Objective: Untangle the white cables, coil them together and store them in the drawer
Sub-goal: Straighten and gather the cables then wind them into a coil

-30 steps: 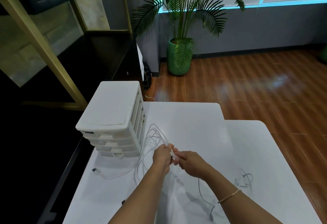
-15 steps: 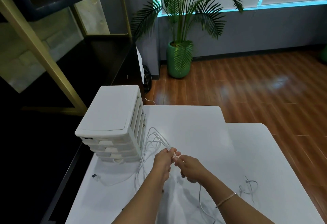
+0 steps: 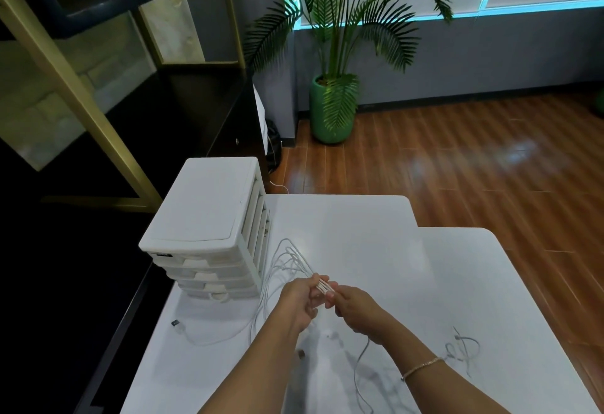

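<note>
Presently, both hands meet above the white table (image 3: 376,250), just in front of the drawer unit (image 3: 209,227). The left hand (image 3: 299,302) has its fingers curled round a gathered bundle of white cables (image 3: 287,260), thumb and forefinger pinching the strands where they emerge toward the right. The right hand (image 3: 354,307) faces it, fingertips closed on the same short stretch of strands; the two hands sit nearly touching, with only the bunched cable ends showing between them. How many strands each hand clamps cannot be told.

From the left hand's grip, several loops fan out and away toward the drawer unit's side, then fall back down to the tabletop. One strand trails left across the table and ends in a dark plug (image 3: 176,323) lying near the table's left edge, below the drawers. Another strand hangs from under the right hand and runs toward the near edge. A separate small tangle of thin cable (image 3: 462,346) lies on the table beyond the right forearm, apart from the hands. A bracelet (image 3: 421,366) circles the right wrist. All visible drawers of the unit appear closed.
</note>
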The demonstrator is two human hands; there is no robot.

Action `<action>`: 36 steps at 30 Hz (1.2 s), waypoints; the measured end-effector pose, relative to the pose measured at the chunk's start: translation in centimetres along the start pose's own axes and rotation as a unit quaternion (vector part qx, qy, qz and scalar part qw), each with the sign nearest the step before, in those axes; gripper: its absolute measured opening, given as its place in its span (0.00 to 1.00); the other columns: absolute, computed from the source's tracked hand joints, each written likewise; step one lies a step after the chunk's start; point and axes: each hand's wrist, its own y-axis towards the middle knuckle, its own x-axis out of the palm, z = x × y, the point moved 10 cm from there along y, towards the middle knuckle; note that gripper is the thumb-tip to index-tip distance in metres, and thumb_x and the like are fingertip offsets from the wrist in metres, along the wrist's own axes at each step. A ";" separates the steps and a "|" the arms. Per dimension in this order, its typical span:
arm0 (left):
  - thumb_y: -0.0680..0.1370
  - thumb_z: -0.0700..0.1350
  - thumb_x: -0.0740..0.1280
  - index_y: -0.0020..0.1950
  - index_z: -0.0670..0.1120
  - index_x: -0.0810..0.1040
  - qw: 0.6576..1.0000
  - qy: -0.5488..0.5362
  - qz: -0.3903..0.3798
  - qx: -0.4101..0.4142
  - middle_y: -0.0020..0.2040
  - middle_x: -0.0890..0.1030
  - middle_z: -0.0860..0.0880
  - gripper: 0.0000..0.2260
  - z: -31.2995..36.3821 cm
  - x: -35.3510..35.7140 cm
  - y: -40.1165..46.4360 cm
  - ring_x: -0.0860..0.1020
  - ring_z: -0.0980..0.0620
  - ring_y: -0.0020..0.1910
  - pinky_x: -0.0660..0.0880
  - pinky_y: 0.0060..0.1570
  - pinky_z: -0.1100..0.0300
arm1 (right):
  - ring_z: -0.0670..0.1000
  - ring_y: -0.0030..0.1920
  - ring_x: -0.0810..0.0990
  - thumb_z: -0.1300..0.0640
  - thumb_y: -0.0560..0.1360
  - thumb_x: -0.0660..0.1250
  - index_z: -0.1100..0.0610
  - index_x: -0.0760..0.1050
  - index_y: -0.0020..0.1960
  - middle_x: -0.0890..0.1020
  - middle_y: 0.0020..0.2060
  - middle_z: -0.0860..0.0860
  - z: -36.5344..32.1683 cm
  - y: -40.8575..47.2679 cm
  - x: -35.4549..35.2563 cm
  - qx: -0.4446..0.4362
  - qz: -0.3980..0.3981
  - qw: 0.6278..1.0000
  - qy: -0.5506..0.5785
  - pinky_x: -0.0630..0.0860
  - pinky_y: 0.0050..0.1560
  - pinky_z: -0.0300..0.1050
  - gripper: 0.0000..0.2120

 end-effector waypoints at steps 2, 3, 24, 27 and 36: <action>0.82 0.45 0.58 0.44 0.44 0.79 1.000 -0.001 -0.006 0.003 0.37 0.85 0.49 0.13 -0.2 0.3 0.0 0.79 0.51 0.35 0.67 0.47 0.54 | 0.42 0.31 0.68 0.54 0.83 0.51 0.49 0.69 0.41 0.71 0.34 0.43 0.2 0.1 -0.1 0.007 0.002 1.000 -0.001 0.62 0.29 0.31 0.14; 0.82 0.46 0.58 0.46 0.44 0.80 1.000 0.003 -0.013 0.005 0.38 0.85 0.50 0.13 -0.4 0.5 0.0 0.79 0.52 0.38 0.67 0.51 0.53 | 0.42 0.31 0.67 0.54 0.83 0.51 0.52 0.70 0.44 0.71 0.34 0.43 0.4 0.3 -0.1 0.010 0.004 1.000 0.001 0.62 0.30 0.32 0.13; 0.83 0.42 0.54 0.46 0.42 0.74 0.999 -0.012 0.020 0.037 0.46 0.81 0.48 0.12 -0.8 1.9 -0.8 0.80 0.52 0.43 0.75 0.49 0.59 | 0.46 0.27 0.66 0.55 0.82 0.54 0.58 0.77 0.50 0.71 0.30 0.50 4.8 -1.2 0.7 0.090 -0.073 0.990 0.080 0.66 0.28 0.36 0.13; 0.83 0.41 0.54 0.47 0.41 0.73 0.999 -0.022 0.012 0.038 0.45 0.80 0.46 0.11 -0.6 2.4 -1.0 0.80 0.51 0.42 0.76 0.47 0.59 | 0.45 0.28 0.65 0.56 0.82 0.53 0.56 0.76 0.44 0.71 0.33 0.49 4.9 -0.9 -0.4 0.084 -0.024 0.995 0.038 0.61 0.27 0.34 0.15; 0.82 0.39 0.57 0.56 0.36 0.73 0.998 -0.062 0.003 0.023 0.44 0.79 0.42 0.09 -0.4 3.1 -0.7 0.80 0.47 0.42 0.77 0.48 0.53 | 0.44 0.32 0.68 0.55 0.82 0.52 0.51 0.71 0.36 0.72 0.34 0.46 4.9 -0.5 -1.5 0.067 0.033 0.997 -0.011 0.64 0.31 0.35 0.18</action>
